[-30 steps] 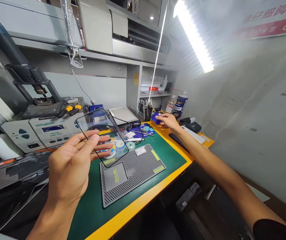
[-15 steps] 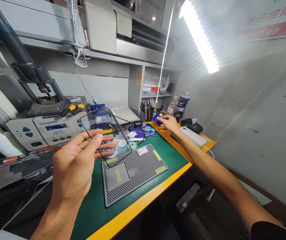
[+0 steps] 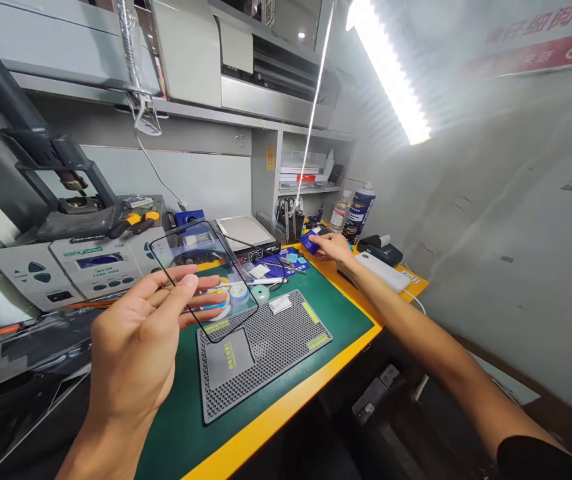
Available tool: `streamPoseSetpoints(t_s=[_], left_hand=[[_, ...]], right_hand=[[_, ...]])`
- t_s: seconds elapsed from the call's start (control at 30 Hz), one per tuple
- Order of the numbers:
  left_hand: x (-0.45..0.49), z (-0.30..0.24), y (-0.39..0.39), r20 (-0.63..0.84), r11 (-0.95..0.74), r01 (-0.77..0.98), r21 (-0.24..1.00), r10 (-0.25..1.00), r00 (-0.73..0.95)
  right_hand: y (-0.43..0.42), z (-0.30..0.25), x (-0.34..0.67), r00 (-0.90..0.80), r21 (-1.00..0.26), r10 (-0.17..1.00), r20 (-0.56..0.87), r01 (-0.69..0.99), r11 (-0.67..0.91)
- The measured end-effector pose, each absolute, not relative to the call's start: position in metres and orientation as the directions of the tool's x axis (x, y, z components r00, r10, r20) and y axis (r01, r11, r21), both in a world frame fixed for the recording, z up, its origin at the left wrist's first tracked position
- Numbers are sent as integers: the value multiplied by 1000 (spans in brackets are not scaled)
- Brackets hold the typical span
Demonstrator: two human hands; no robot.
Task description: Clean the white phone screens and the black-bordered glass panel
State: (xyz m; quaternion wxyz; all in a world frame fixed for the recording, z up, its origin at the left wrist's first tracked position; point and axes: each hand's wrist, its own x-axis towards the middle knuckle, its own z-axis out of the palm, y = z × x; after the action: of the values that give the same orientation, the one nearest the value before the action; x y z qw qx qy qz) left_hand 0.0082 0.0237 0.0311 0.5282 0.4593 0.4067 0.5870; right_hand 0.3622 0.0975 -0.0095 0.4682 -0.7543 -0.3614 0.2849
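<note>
- Your rubber mat [image 3: 261, 360] lies near the table's [image 3: 286, 400] front edge.
- Your soldering station [image 3: 79, 263] sits behind it, toward the back left.
- Your spray can [image 3: 359, 213] stands back right.
- Your glass panel [image 3: 216, 267] is above the mat's back left corner.

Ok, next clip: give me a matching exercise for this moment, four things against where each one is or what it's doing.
Things:
1 left hand
2 right hand
3 grey dotted mat
4 blue bottle

States:
A lying on the green desk mat
B holding a black-edged glass panel
C standing upright beyond the right hand
D touching a small blue packet

Pairs: 1-B, 2-D, 3-A, 4-C
</note>
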Motion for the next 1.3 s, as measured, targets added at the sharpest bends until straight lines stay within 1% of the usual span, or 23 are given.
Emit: streamPoseSetpoints(t_s=[0.27,0.5,0.6,0.7,0.8,0.93,1.07,1.2,1.3], left_hand=[[8,32,22,112,-115,-237,965,993,-25],[7,31,22,112,-116,-244,963,993,-30],[7,31,23,112,-115,-236,965,993,-23],[8,30,22,108,-110,-234,966,994,-24],[9,30,23,101,-104,-235,966,995,-24],[9,28,23,78,-83,-210,974,997,-30],[8,24,26,65,-73,-186,980,997,-47],[7,17,30,92,-99,-118,988,994,-65],[3,12,33,118,-124,-56,991,988,-96]], right_hand=[[106,-17,357,572,-881,818,-63,354,-315],[95,-15,363,575,-825,818,-18,454,-337],[86,-12,368,575,-761,818,25,541,-357],[74,-10,372,547,-657,829,114,667,-350],[58,-9,375,455,-557,875,163,775,-299],[46,-6,382,330,-493,932,150,842,-219],[73,2,393,326,-458,926,190,864,-211],[122,2,401,313,-440,938,147,870,-222],[143,-4,402,316,-443,940,125,866,-232]])
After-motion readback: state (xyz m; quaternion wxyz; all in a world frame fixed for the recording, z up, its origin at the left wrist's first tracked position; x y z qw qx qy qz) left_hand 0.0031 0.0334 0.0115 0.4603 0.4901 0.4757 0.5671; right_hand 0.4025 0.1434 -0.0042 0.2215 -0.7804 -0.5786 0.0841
